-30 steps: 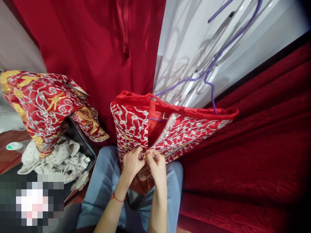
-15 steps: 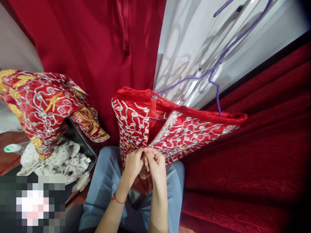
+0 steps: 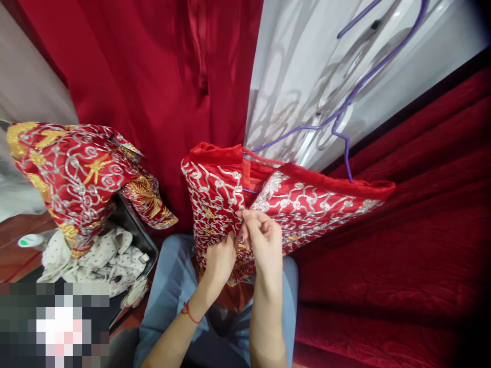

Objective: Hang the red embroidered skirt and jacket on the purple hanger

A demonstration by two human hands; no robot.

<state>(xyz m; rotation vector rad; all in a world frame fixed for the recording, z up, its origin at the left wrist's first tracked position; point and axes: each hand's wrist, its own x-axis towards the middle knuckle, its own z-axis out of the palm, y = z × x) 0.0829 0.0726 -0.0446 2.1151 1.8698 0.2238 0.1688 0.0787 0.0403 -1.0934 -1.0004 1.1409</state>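
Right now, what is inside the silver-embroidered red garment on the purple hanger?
Through the slit of the garment, red inner fabric and part of the purple hanger show. The embroidered panels cover the rest, so I cannot see deeper.

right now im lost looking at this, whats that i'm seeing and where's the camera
There's no machine: these are a person's bare hands, filmed by a head-worn camera looking forward and down. The right hand pinches the front of a red embroidered garment on a purple hanger. The left hand is just below, against the same garment; its fingertips are hidden. At picture left, a second embroidered garment hangs over a dotted white cloth.
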